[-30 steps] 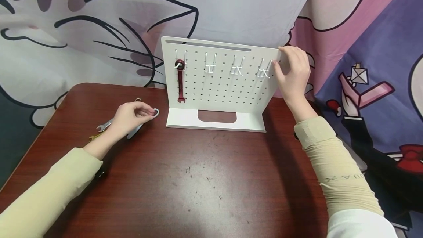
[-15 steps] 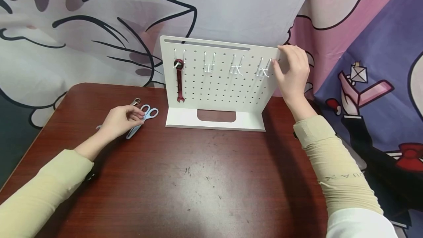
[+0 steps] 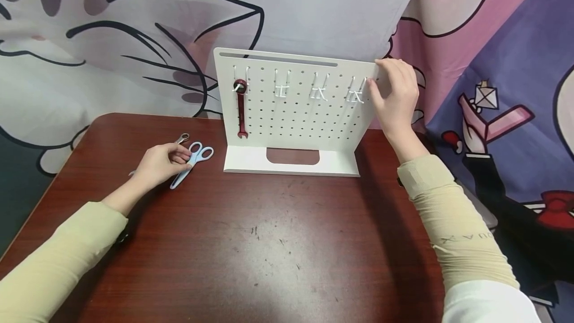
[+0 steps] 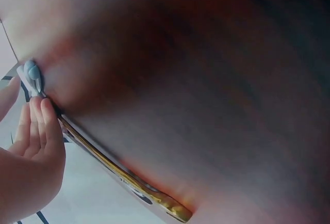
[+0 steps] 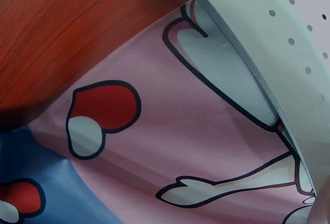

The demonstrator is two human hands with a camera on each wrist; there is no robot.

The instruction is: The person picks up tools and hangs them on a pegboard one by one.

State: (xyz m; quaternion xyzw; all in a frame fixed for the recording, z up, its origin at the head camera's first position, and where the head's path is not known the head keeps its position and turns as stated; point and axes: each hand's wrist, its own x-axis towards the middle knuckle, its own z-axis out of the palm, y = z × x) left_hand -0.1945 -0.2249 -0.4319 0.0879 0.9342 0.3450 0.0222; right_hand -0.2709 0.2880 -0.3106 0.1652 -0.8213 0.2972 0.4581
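My left hand (image 3: 159, 163) hovers low over light-blue scissors (image 3: 181, 176), thumb and fingertips right by their pivot. In the left wrist view its fingers are nearly straight, the thumb apart from them, with the scissors (image 4: 32, 72) just beyond the fingertips. A wrench (image 3: 183, 138) shows its ring end behind that hand, and a yellow wrench (image 4: 172, 208) lies near it in the left wrist view. My right hand (image 3: 399, 96) grips the upper right corner of a white pegboard (image 3: 296, 131), thumb on its front. A dark red combination wrench (image 3: 241, 111) hangs from the board's leftmost hook.
Several white double hooks, among them a middle hook (image 3: 319, 88), run along the board's upper part. The board's foot (image 3: 246, 160) rests on the brown table (image 3: 278, 243). A printed cloth (image 3: 323, 9) hangs close behind the table.
My left hand has drawn back leftward from over the scissors' handles, so their loops and the wrench's ring end show. The right hand keeps its grip on the pegboard.
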